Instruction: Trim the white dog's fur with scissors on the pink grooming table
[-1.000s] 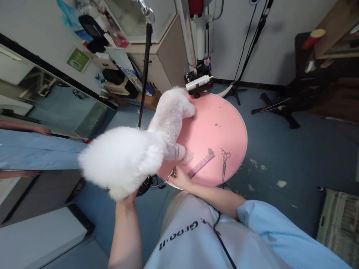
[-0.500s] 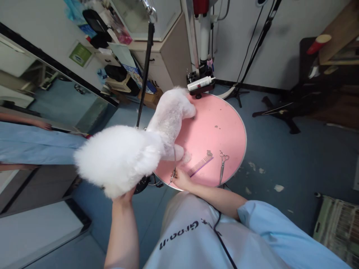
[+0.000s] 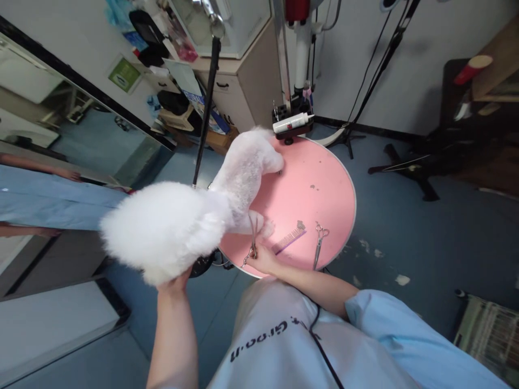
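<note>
A small white fluffy dog (image 3: 227, 194) stands on the round pink grooming table (image 3: 324, 183), its big fluffy head (image 3: 162, 229) hanging past the table's left edge. My left hand (image 3: 175, 282) is under the head, fingers buried in the fur. My right hand (image 3: 263, 258) grips a pair of scissors (image 3: 253, 237) whose blades point up at the dog's front paw. A purple comb (image 3: 288, 240) and a second pair of scissors (image 3: 319, 246) lie on the table just right of that hand.
A black grooming arm pole (image 3: 206, 108) rises left of the dog. A white bottle (image 3: 291, 123) sits in a holder at the table's far edge. A mirror wall is on the left, cabinets behind, a chair base (image 3: 409, 167) on the right, and hair scraps on the blue floor.
The scissors in my right hand have swung from lying flat near the table edge to pointing up at the dog's paw. The dog's head has shifted slightly left.
</note>
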Tool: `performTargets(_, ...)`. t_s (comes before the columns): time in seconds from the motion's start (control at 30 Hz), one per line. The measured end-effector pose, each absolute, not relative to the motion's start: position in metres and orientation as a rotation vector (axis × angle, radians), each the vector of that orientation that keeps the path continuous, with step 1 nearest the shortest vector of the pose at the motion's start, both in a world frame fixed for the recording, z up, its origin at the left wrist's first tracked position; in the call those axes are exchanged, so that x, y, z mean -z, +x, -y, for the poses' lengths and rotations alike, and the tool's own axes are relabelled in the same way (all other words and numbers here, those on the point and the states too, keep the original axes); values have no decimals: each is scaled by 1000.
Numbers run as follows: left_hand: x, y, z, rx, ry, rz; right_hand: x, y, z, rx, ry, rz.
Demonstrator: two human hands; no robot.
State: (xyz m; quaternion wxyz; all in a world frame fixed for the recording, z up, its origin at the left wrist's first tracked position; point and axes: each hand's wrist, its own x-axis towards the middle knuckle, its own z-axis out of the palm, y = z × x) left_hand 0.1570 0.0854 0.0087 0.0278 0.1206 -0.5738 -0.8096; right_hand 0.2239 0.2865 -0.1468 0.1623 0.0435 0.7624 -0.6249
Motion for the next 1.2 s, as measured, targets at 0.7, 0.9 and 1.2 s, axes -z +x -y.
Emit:
performTargets(0.7, -17, 157, -94, 2467, 314, 1814, 157, 225, -296, 1770, 81, -2163)
performTargets(0.9, -20, 157, -99, 2435, 361, 1815, 160, 225, -296, 1759, 104, -2167)
performTargets(1.2, -10, 158, -86, 2468, 295, 1804, 160, 224, -297, 1764, 168, -2120)
